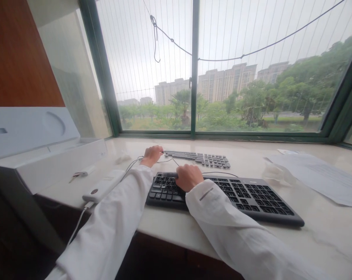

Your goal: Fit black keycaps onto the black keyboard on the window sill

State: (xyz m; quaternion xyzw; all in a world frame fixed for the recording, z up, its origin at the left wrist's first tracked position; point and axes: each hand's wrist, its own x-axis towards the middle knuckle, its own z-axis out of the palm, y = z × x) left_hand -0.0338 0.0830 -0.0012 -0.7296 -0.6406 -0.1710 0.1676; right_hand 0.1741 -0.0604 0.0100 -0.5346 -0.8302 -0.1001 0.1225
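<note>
A black keyboard (249, 212) lies on the pale sill before me. Keycaps cover part of its left side, while many positions in the middle and right show bare sockets. Beyond it, loose dark keycaps (213, 160) are laid out in rows. At the left end of those rows, my left hand (152, 154) is closed in a pinch, with a small dark keycap at its fingertips. My right hand (189, 177) is closed over the keyboard's upper left part. Its fingertips face down and away, so what they grip is hidden.
A white power bank (104, 186) with a plugged-in cable lies left of my left sleeve, near keys (78, 175). An open white box (62, 159) stands farther left. Printed paper (316, 175) and crumpled clear plastic (277, 173) lie right. A window (195, 97) closes off the back.
</note>
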